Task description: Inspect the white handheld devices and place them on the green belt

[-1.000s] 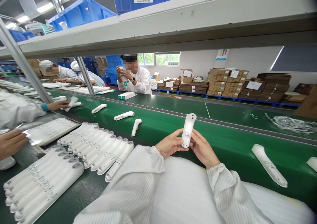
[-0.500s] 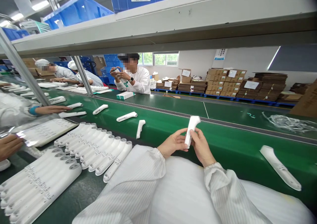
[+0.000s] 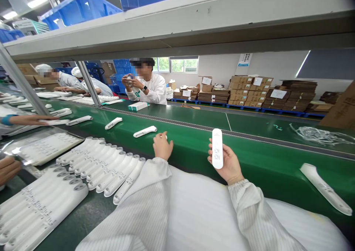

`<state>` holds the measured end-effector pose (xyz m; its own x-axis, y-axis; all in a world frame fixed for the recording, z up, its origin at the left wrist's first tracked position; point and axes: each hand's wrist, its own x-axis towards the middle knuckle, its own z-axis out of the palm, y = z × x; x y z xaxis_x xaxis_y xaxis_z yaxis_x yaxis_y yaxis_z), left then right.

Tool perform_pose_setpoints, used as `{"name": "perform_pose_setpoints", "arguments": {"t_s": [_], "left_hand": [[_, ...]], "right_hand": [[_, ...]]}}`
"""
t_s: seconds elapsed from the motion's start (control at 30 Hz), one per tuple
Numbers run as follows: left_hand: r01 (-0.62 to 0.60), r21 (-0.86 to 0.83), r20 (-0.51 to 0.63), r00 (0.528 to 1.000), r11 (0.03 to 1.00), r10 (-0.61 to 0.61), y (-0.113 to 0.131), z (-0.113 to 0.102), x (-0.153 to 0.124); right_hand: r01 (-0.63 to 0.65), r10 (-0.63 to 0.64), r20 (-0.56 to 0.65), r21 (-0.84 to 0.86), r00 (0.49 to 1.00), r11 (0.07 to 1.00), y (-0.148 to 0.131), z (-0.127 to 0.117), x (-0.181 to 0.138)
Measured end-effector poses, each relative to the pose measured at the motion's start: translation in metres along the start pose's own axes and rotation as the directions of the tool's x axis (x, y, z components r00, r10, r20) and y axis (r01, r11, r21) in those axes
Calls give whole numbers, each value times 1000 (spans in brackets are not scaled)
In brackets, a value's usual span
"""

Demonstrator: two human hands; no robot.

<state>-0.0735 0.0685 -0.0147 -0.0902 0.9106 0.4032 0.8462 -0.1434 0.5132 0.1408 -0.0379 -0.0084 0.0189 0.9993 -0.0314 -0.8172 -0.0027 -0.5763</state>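
My right hand (image 3: pixel 227 164) holds a white thermometer housing (image 3: pixel 217 148) upright above the green conveyor belt (image 3: pixel 194 140), its flat face with small printed marks turned towards me. My left hand (image 3: pixel 162 146) has closed over another white housing lying on the belt; only its tip (image 3: pixel 165 136) shows above my fingers. Two more housings (image 3: pixel 144 131) (image 3: pixel 113 123) lie further left on the belt.
Rows of white housings (image 3: pixel 111 167) lie side by side at my left. One housing (image 3: pixel 325 188) rests on the belt at the right. A co-worker's hands (image 3: pixel 24 120) reach in from the left. A person across the belt (image 3: pixel 145 84) handles a part. A shelf (image 3: pixel 177 25) runs overhead.
My left hand let go of the housing and reached left to the one lying on the belt. My right hand turned the held housing flat face towards me.
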Motion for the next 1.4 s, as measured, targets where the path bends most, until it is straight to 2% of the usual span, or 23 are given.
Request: {"name": "perform_pose_setpoints", "arguments": {"t_s": [0.03, 0.1, 0.2, 0.3, 0.37, 0.4, 0.5, 0.53, 0.6, 0.7, 0.77, 0.8, 0.9, 0.97, 1.0, 1.07, 1.23, 1.3, 1.4], "left_hand": [[88, 34, 15, 996, 996, -89, -5, -3, 3], [239, 15, 150, 959, 971, -239, -12, -8, 7], [358, -83, 397, 868, 930, -299, -11, -7, 7], [366, -204, 529, 822, 908, -212, 0, 0, 1], [391, -333, 608, 784, 858, -122, 11, 6, -7], [427, -419, 644, 762, 801, -69, 17, 9, -11], [627, -637, 732, 674, 449, 96, 34, 14, -26], [674, -654, 746, 651, 343, 142, 39, 14, -31], [720, -655, 756, 616, 230, 224, 47, 13, -38], [738, -652, 741, 572, 172, 352, 54, 10, -45], [729, -662, 720, 554, 175, 417, 56, 8, -48], [719, -671, 709, 550, 182, 442, 57, 7, -50], [695, -691, 680, 534, 198, 503, 59, 6, -53], [691, -694, 668, 515, 202, 536, 59, 4, -54], [690, -695, 664, 507, 203, 550, 59, 4, -55], [687, -697, 654, 495, 203, 572, 59, 3, -56], [675, -708, 637, 484, 207, 600, 60, 2, -57], [671, -710, 635, 480, 213, 605, 60, 2, -56], [670, -709, 634, 467, 221, 617, 59, 2, -56]], "right_hand": [[-2, 2, 6, -2, 1000, 1000, 0, 0, 0], [-7, 7, 13, -5, 1000, 1000, 1, 0, -1], [-10, 10, 9, -11, 1000, 1000, 1, 0, -1], [-9, 8, -5, -35, 1000, 999, 0, -1, -1], [-5, 4, -24, -65, 1000, 998, -1, -2, 0], [2, -5, -40, -94, 999, 996, 0, -2, 0], [48, -86, -116, -298, 990, 953, 3, -5, 5], [63, -130, -139, -408, 982, 911, 5, -7, 7], [78, -246, -174, -648, 953, 758, 10, -13, 12], [1, -416, -169, -926, 893, 378, 13, -25, 20], [-84, -472, -143, -986, 870, 145, 13, -33, 24], [-118, -480, -131, -991, 868, 57, 12, -37, 26], [-179, -448, -102, -975, 888, -134, 8, -49, 29], [-186, -407, -91, -962, 909, -200, 6, -57, 30], [-179, -395, -89, -964, 914, -196, 5, -60, 31], [-153, -415, -87, -980, 906, -130, 4, -64, 30], [-41, -605, -84, -996, 792, 85, 3, -53, 25], [69, -617, -86, -972, 782, 223, 4, -42, 23], [203, -521, -120, -830, 845, 520, 9, -26, 19]]}}
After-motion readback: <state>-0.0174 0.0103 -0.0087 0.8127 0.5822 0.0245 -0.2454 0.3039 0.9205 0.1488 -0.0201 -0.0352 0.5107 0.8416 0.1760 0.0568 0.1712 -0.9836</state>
